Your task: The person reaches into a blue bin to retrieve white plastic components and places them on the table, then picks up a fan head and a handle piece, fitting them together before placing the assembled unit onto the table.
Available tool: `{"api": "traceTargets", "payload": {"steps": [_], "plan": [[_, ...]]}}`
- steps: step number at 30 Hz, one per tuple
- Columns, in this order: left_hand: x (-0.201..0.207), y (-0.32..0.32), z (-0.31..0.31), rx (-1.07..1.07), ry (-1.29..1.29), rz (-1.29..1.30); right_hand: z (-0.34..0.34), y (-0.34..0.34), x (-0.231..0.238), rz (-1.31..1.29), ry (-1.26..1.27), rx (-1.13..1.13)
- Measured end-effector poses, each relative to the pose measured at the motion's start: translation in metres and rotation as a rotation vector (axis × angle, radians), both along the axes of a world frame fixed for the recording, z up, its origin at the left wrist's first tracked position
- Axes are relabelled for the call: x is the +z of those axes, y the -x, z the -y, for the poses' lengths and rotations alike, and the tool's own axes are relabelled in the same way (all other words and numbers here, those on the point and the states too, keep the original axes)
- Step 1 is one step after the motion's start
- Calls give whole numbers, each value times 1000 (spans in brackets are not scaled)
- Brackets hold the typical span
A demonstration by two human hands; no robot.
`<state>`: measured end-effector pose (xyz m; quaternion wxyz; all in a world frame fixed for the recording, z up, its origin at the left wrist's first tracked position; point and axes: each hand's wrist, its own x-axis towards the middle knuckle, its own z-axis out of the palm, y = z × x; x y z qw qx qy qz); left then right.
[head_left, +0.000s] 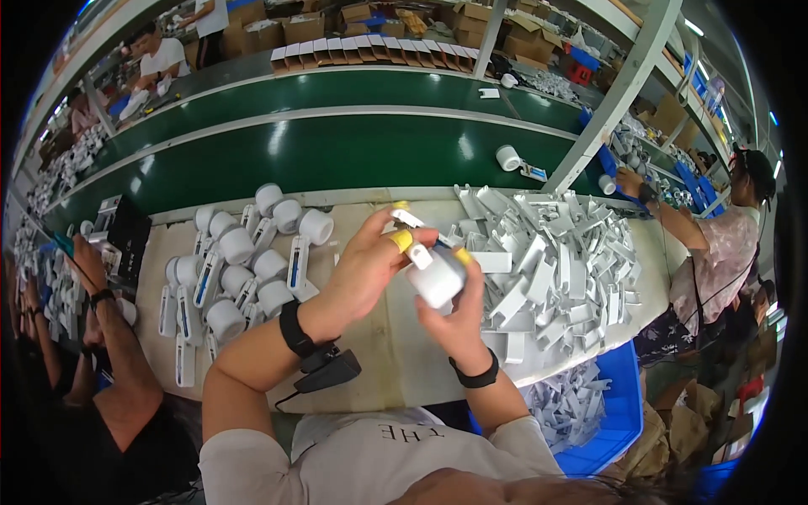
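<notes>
Above the middle of the table, both my hands hold a white round-headed device (436,284) with a short stem. My right hand (461,324) is closed around its rounded head from the right. My left hand (364,268) pinches at the stem end, where my fingers partly hide what they grip. Yellow covers (401,241) sit on some of my fingertips. To the left stand and lie several similar white devices (236,246) with slim handles and blue strips. A heap of loose white plastic covers (547,261) spreads to the right of my hands.
A black adapter-like block (330,370) with a cable is near my left forearm. Below the table's right edge, a blue bin (619,429) holds more white pieces. Green conveyor belts (353,151) run beyond the table. Co-workers are at the left and right (715,240).
</notes>
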<state>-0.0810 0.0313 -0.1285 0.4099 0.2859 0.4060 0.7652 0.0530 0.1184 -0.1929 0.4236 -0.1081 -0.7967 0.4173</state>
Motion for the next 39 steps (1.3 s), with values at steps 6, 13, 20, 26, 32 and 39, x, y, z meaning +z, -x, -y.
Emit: {"api": "traceTargets", "payload": {"steps": [6, 13, 20, 26, 32, 39], "plan": [[-29, 5, 74, 104, 291, -528, -9, -43, 18, -167, 845, 406], [-74, -32, 56, -61, -194, -122, 6, -45, 19, -79, 758, 407], [-56, -23, 54, -56, -147, 3, 0, -45, 22, -22, 676, 367], [-53, -16, 56, -375, -23, 221, -14, -52, 45, 29, 492, 396], [-46, -31, 47, -114, -25, -176, -37, -42, 57, 112, 608, 465], [-37, -18, 47, -359, 306, -67, -49, -40, 56, 226, 503, 622]]}}
